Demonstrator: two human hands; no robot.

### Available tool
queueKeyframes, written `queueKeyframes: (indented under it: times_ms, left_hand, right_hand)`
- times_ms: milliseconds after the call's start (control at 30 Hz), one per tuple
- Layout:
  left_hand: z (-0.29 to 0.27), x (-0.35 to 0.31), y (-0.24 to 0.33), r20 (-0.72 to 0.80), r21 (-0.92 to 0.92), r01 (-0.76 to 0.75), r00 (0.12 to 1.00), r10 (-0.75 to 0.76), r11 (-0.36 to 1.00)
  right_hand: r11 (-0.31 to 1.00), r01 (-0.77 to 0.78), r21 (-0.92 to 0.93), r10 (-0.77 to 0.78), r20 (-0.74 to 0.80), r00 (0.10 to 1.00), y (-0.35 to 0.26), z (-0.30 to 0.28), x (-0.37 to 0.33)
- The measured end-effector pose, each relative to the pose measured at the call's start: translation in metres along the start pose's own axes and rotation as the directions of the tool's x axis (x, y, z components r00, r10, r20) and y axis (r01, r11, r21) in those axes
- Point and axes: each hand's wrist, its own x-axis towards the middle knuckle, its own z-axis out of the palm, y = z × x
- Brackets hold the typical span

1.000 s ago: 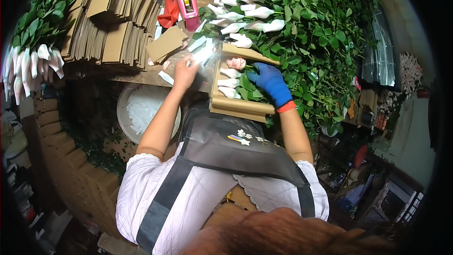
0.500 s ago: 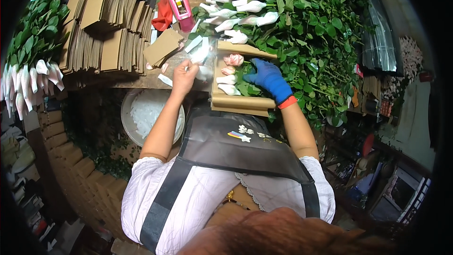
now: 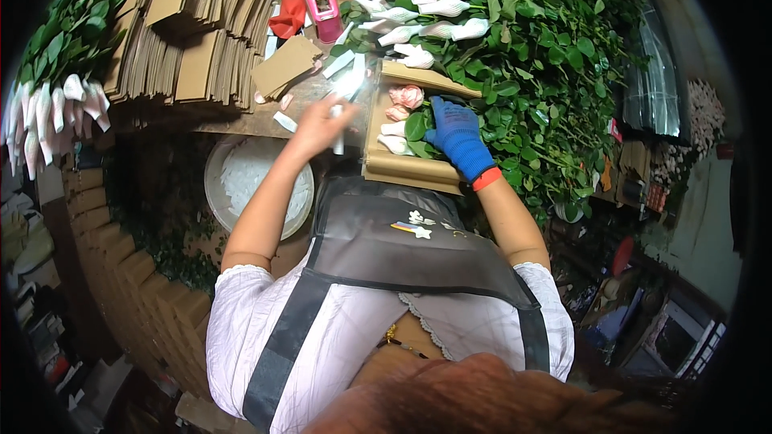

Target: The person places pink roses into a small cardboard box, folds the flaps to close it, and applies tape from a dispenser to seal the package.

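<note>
My left hand [image 3: 323, 127], bare and smeared by motion, is just left of a brown cardboard wrapper [image 3: 376, 124]. A white piece [image 3: 338, 141] shows by its fingers; whether it is held I cannot tell. Inside the wrapper lie two bare pink roses [image 3: 406, 96] and, nearer me, rose heads in white net sleeves [image 3: 394, 145]. My right hand [image 3: 458, 137], in a blue knitted glove with a red band at the wrist, is closed over the leafy rose stems [image 3: 416, 126] at the wrapper's right side. Leaves partly hide its fingertips.
Net-sleeved roses [image 3: 434, 5] with long leafy stems are heaped at the back right. Cardboard sheets [image 3: 197, 64] stand stacked at the left, near a pink tape dispenser [image 3: 322, 2]. Below the table edge is a bucket of white pieces [image 3: 261, 185]. Sleeved roses [image 3: 56, 112] hang far left.
My left hand has moved right toward the wrapper, its fingers now blurred. The right hand has shifted slightly over the stems, its thumb drawn in. The whole view has shifted a little.
</note>
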Motion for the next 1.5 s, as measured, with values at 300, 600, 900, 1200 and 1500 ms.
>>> queueKeyframes:
  times_ms: [300, 600, 900, 1200, 1500]
  left_hand:
    - [0.031, 0.002, -0.002, 0.051, -0.046, 0.050, 0.998, -0.048, 0.998]
    - [0.032, -0.012, -0.020, 0.103, 0.195, 0.018, 0.994, -0.039, 0.981]
    - [0.057, 0.006, -0.008, 0.356, -0.130, 0.148, 0.930, -0.093, 0.981]
    - [0.031, -0.030, -0.031, -0.177, -0.689, 0.124, 0.927, -0.332, 0.714]
    - [-0.049, -0.106, -0.128, -0.039, 0.808, 0.160, 0.975, -0.220, 0.567]
  right_hand:
    - [0.998, -0.029, -0.052, 0.030, 0.022, 0.999, 0.009, 0.009, 0.002]
    - [0.757, 0.316, 0.572, -0.271, -0.166, 0.948, 0.015, -0.033, -0.046]
    - [0.928, 0.363, 0.080, -0.372, 0.170, 0.913, -0.008, -0.017, -0.021]
    - [0.906, 0.415, -0.083, -0.383, 0.254, 0.888, -0.020, -0.015, -0.019]
    - [0.809, 0.526, -0.262, -0.445, 0.310, 0.840, -0.030, -0.005, -0.010]
